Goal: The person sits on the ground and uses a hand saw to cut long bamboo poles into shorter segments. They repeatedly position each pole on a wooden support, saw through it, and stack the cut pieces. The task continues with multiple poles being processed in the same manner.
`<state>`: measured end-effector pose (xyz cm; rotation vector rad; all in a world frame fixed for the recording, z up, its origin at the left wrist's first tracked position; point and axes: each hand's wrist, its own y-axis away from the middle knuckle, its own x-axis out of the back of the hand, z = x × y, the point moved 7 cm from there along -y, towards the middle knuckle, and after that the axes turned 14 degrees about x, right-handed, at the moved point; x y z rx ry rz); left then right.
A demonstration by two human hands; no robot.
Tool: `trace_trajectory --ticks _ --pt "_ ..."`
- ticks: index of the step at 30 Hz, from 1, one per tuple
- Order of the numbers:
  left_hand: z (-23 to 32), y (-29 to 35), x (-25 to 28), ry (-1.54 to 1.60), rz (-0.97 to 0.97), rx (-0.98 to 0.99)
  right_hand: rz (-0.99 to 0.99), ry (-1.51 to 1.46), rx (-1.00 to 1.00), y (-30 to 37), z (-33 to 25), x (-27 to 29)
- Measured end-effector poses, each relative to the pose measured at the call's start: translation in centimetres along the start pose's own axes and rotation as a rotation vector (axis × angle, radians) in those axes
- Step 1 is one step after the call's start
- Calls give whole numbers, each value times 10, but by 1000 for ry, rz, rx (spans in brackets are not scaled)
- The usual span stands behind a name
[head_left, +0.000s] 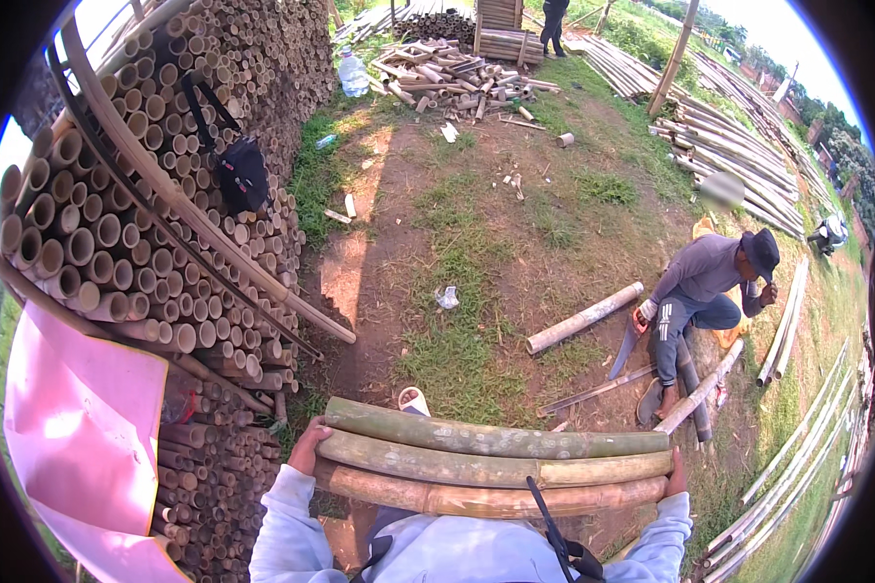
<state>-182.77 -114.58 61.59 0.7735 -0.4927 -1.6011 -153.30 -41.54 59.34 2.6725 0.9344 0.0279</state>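
Three thick bamboo poles lie side by side across my front at waist height: a green one (501,441) farthest from me, a yellowish one (593,471) in the middle, and a browner one (486,499) nearest my body. At their left ends my left hand (307,446) grips the bundle, its fingers partly hidden by the bamboo. My right hand (678,473) is closed round the opposite ends, with most of its fingers out of sight. A black strap (546,513) hangs over the nearest pole.
On the left rises a tall stack of cut bamboo (97,233) with a black bag (240,175) hanging on it and a pink sheet (83,418) below. At right a co-worker (695,282) sits with a saw (624,352) near a bamboo log (585,318). Cut pieces (457,78) lie beyond.
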Motion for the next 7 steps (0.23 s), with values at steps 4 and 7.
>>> trace_trajectory --ticks 4,7 --pt "100 -110 5 -144 1 -4 46 -50 -39 -71 -17 -96" --pt "194 -170 12 -258 0 -23 -96 -72 113 -121 -62 -208"
